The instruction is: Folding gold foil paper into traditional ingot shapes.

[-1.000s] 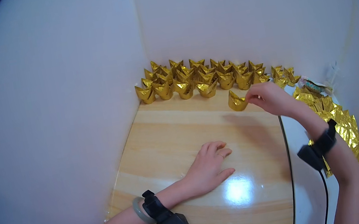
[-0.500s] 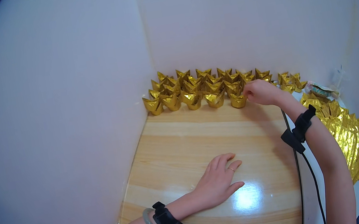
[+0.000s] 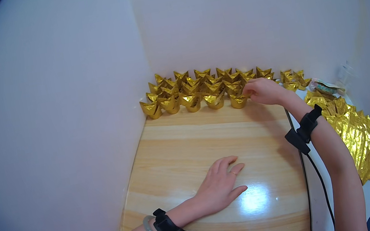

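Several gold foil paper ingots, folded with pointed ends, stand in rows at the far end of the wooden tabletop (image 3: 200,145). My right hand (image 3: 264,91) reaches to the front row's right end. Its fingers are pinched together at the right tip of the last gold paper ingot (image 3: 238,101), which rests upright on the wood; the fingertips are partly hidden. Nearer to me, my left hand (image 3: 218,186) hovers low over or rests on the tabletop, with fingers apart and nothing in it. Which of the two I cannot tell.
To the right, a heap of flat gold foil pieces (image 3: 354,135) lies on a white surface (image 3: 311,182) beside the tabletop's dark edge. More gold ingots (image 3: 293,79) and a small plastic packet (image 3: 327,87) sit behind it. White walls (image 3: 236,12) close off the left and back.
The whole view has shifted a little, so everything appears slightly farther left. My right hand stays at the same ingot, and my left hand keeps its pose.
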Tool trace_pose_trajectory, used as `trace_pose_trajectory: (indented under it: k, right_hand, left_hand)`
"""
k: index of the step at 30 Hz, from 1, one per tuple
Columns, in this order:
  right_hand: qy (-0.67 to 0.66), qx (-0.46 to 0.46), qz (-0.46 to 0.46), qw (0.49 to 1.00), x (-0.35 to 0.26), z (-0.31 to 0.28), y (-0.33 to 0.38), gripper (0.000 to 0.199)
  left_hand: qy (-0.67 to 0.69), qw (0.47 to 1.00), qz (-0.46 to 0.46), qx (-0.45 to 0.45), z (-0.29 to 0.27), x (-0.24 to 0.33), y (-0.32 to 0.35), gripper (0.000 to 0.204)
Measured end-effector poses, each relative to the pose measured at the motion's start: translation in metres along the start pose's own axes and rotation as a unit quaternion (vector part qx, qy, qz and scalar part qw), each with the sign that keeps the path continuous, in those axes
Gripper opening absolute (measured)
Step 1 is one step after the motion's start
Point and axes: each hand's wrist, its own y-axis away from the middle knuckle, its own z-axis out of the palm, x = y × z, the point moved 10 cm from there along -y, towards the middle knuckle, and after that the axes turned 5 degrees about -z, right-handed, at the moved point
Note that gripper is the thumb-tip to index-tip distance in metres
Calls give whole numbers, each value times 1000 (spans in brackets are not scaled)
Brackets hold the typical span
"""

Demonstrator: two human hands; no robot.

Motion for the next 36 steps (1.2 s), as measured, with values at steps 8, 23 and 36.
trace_pose_trajectory:
  k: [8, 23, 36]
  right_hand:
    - [-44, -54, 98, 993, 34, -61, 73, 21]
    - [205, -167, 367, 892, 0, -131, 333, 95]
    - [152, 6, 413, 898, 31, -140, 369, 70]
  left_hand:
    - [18, 999, -17, -27, 1, -5, -1, 53]
    - [3, 1000, 13, -25, 0, -1, -2, 53]
    - [-12, 999, 36, -10, 2, -3, 2, 52]
